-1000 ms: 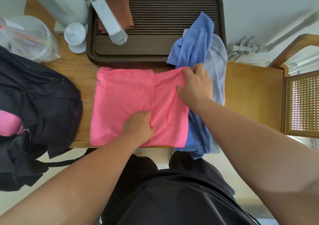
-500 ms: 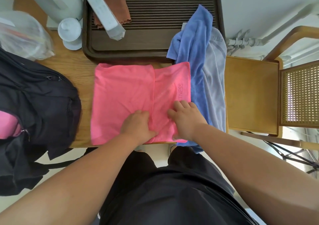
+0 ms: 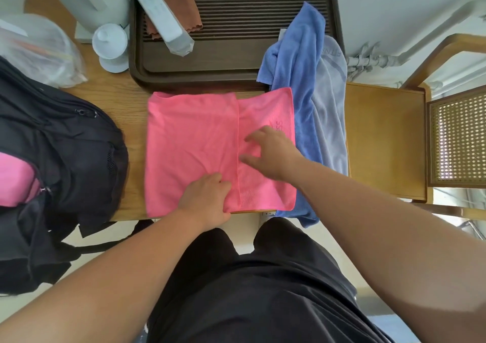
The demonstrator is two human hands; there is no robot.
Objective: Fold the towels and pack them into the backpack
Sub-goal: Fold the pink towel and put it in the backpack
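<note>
Pink towel (image 3: 194, 142) folded on table (image 3: 123, 105); left hand (image 3: 207, 200) pinching near edge, right hand (image 3: 273, 153) flat, grip released.

A wooden desk (image 3: 123, 105) carries a folded pink towel (image 3: 194, 148) at its near edge, with a blue towel (image 3: 302, 79) and a pale grey towel (image 3: 331, 111) draped beside it on the right. A dark brown slatted tray (image 3: 236, 74) sits behind. A black backpack (image 3: 65, 142) rests on the left end, near a clear plastic bag (image 3: 39, 50) and a white lidded cup (image 3: 110, 45)
</note>
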